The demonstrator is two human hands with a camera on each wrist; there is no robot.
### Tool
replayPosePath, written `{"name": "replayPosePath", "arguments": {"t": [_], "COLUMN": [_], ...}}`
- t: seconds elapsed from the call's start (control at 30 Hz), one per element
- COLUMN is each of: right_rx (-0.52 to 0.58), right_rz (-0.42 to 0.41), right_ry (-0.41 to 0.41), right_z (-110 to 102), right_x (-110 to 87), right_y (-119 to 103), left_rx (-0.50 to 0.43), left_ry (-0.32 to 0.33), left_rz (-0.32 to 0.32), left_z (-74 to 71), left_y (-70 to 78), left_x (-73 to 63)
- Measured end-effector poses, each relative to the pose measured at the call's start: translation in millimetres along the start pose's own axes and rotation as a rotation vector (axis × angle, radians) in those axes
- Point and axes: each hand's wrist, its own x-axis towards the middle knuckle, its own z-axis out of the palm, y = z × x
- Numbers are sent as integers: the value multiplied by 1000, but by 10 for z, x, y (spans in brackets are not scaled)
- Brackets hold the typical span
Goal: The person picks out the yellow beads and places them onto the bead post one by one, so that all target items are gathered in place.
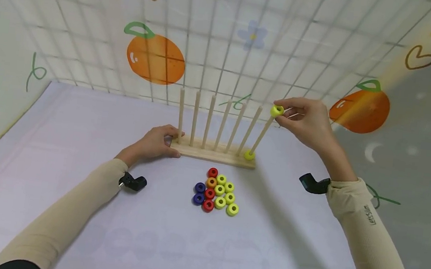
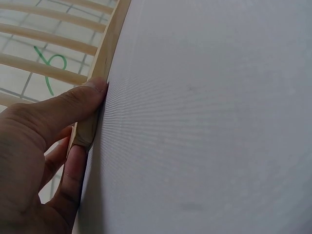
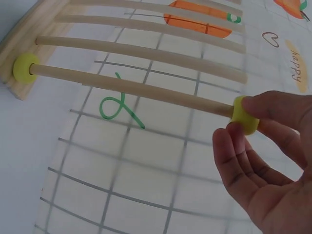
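A wooden peg rack (image 1: 213,154) with several upright pegs stands near the back of the table. My left hand (image 1: 157,140) grips its left end, thumb on the front edge and fingers behind, as the left wrist view shows. Between thumb and fingers my right hand (image 1: 309,121) pinches a yellow bead (image 1: 276,111) at the top of the rightmost peg (image 3: 131,90). In the right wrist view that bead meets the peg's tip; how far it is on cannot be told. Another yellow bead (image 3: 24,68) sits at the foot of the same peg.
In front of the rack lie loose beads in columns: blue ones (image 1: 200,188), red ones (image 1: 210,193), an orange one (image 1: 211,182) and several yellow ones (image 1: 220,203). Behind the rack rises a white wire grid (image 1: 220,32) covered by a printed sheet.
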Motion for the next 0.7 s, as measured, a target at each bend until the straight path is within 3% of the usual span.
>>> {"name": "replayPosePath", "arguments": {"t": [0.3,0.7], "right_rx": [40,27], "right_rz": [28,58], "right_ry": [-12,58], "right_z": [86,7], "right_x": [-52,-258], "right_y": [94,131], "left_rx": [7,-12], "left_ry": [-4,-2], "left_rz": [-17,-13], "left_z": [10,1], "left_y": [-9,7], "left_x": [3,-6]}}
